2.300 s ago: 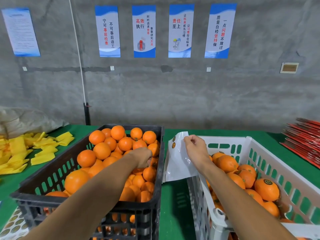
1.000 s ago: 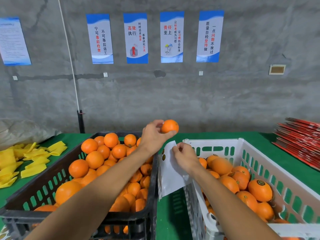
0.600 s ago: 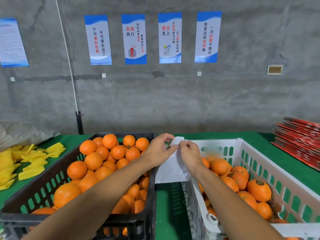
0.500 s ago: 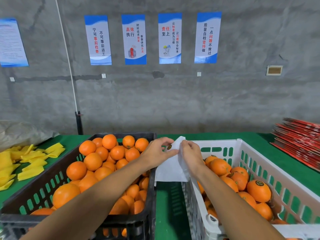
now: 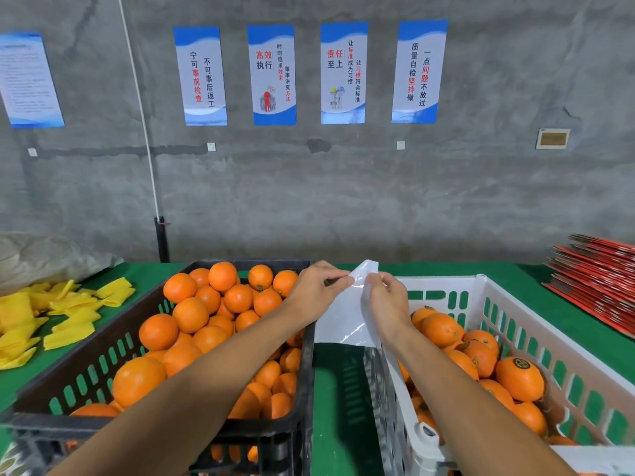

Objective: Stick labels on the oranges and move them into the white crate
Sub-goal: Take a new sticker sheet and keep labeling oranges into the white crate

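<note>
A black crate (image 5: 307,365) on the left is heaped with plain oranges (image 5: 190,314). The white crate (image 5: 488,286) on the right holds several oranges, some with round dark labels, such as one (image 5: 519,377) near its right wall. Between the crates a white label sheet (image 5: 343,326) is held upright. My left hand (image 5: 314,286) pinches its upper left edge. My right hand (image 5: 390,298) pinches its top just to the right. The sheet's label side faces away. No orange shows in either hand.
The crates stand on a green table (image 5: 338,389). Yellow foam sleeves (image 5: 68,312) lie at the left with a grey sack (image 5: 44,255) behind them. A stack of red flat cartons (image 5: 599,269) sits at the right. A concrete wall with posters rises behind.
My left hand lifted an orange out of the black crate, then came down to the sheet; the orange is no longer in view. Both hands now pinch the sheet's top edge.
</note>
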A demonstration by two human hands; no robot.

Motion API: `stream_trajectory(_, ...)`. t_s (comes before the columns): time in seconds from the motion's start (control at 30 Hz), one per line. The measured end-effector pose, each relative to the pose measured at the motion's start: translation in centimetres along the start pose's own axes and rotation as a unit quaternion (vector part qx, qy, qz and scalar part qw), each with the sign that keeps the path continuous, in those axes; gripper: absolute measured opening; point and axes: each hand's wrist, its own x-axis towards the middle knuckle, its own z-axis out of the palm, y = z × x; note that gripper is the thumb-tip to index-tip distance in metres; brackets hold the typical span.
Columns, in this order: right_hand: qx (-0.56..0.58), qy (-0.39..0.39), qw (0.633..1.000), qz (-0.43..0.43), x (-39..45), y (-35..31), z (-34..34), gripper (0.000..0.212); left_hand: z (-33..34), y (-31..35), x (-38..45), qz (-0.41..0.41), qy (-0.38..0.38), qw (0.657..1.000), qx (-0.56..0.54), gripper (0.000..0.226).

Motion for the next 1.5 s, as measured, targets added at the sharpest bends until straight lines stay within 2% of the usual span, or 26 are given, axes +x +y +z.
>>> stream_trajectory(0.17, -0.016, -0.005, 1.000, -0.005, -0.2, -0.1, 0.0, 0.026, 0.0, -0.3, -0.5, -0.043, 0.008, 0.998, -0.046, 0.031)
stream_trajectory(0.47, -0.070, -0.018, 0.997, -0.018, 0.0, 0.3, 0.0, 0.024, -2.3, -2.5, 0.4, -0.118, 0.082, 0.989, -0.035, 0.030)
stream_trajectory(0.6, -0.087, -0.013, 0.996, -0.023, 0.2, 0.3, 0.2, 0.025, -4.4, -3.6, -0.4, -0.199, -0.008, 0.979, 0.052, 0.037)
stream_trajectory(0.7, -0.084, -0.016, 0.996, -0.024, 0.0, 0.3, 0.3, 0.024, -5.5, -4.3, -1.3, -0.280, -0.108, 0.952, 0.064, 0.023)
stream_trajectory(0.8, -0.086, -0.018, 0.996, -0.024, 0.0, 0.3, 0.3, 0.023, -6.0, -4.9, -1.8, -0.330, -0.162, 0.929, 0.046, 0.016)
stream_trajectory(1.0, -0.087, -0.021, 0.996, -0.029, 0.5, 0.7, 0.4, 0.022, -5.8, -5.9, -2.9, -0.433, -0.322, 0.840, 0.066, 0.030)
stream_trajectory(1.3, -0.074, -0.022, 0.997, -0.028, 0.7, 1.0, 0.6, 0.022, -4.5, -5.5, -3.3, -0.491, -0.385, 0.781, 0.014, 0.027)
stream_trajectory(1.5, -0.085, -0.022, 0.995, -0.040, 0.8, 1.2, 0.5, 0.021, -4.4, -5.4, -3.7, -0.481, -0.434, 0.761, 0.043, 0.034)
